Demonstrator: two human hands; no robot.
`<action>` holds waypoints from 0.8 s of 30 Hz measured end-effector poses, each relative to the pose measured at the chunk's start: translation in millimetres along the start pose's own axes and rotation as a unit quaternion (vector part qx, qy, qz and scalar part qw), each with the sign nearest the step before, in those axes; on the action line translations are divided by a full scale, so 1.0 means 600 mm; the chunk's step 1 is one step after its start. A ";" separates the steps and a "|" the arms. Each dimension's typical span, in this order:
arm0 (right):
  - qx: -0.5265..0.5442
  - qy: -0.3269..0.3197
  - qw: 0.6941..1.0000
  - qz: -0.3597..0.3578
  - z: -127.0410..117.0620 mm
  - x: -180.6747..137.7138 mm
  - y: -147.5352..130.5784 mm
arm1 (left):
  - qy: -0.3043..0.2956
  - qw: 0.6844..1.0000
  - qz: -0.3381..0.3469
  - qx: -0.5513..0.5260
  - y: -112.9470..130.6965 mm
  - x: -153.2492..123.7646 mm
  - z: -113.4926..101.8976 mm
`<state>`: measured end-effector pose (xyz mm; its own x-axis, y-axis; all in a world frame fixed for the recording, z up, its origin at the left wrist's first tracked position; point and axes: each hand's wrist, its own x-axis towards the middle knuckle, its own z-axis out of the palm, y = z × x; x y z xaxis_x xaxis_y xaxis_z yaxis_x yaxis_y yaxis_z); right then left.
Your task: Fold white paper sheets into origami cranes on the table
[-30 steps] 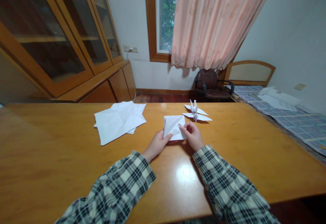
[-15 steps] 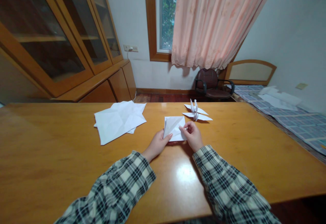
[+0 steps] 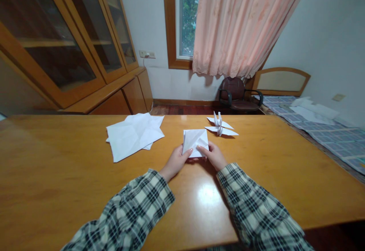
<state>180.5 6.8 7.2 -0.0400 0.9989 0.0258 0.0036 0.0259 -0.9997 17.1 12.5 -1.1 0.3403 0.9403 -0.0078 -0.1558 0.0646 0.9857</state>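
Note:
A small folded square of white paper [image 3: 195, 138] is held just above the table between both hands, its creases showing on top. My left hand [image 3: 176, 160] grips its lower left edge, thumb on the upper face and fingers underneath. On the right side, my right hand [image 3: 214, 156] closes on the same paper, its thumb pressed flat near the middle and its other fingers mostly hidden below. Beyond my right hand stand two white paper cranes [image 3: 220, 130] close together, wings spread.
Several creased white paper sheets [image 3: 134, 135] lie overlapping on the wooden table [image 3: 71, 190], left of my hands. Past the far edge are a brown armchair [image 3: 235, 91], a glass-door cabinet [image 3: 111, 66] and a bed [image 3: 319, 129] with papers on it.
My right hand has shifted from pinching the paper's right part to lying along its side, with the thumb now flat on top. The left hand keeps its grip.

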 end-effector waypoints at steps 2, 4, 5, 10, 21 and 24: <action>-0.002 -0.002 1.000 -0.005 -0.001 -0.001 -0.002 | -0.005 1.000 0.000 0.001 0.000 0.000 0.000; -0.003 -0.003 1.000 -0.011 0.000 -0.002 -0.004 | -0.008 1.000 -0.003 -0.002 0.000 -0.001 0.000; -0.003 -0.002 1.000 -0.013 0.000 -0.002 -0.006 | -0.009 1.000 -0.005 -0.004 0.001 -0.001 0.001; 0.004 -0.001 1.000 -0.016 0.000 -0.002 -0.006 | -0.005 1.000 -0.001 -0.005 0.006 -0.004 0.004; 0.060 0.008 0.998 0.018 -0.005 0.000 -0.014 | -0.005 0.999 -0.008 0.048 0.011 -0.008 0.005; 0.079 0.016 0.996 0.027 -0.006 0.001 -0.016 | -0.018 0.998 -0.003 0.068 0.011 -0.008 0.005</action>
<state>184.1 7.2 16.8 -0.0116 0.9994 -0.0312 -0.1531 -0.0327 -0.9877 17.1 7.2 6.0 0.3736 0.9275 -0.0103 -0.0272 0.0220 0.9994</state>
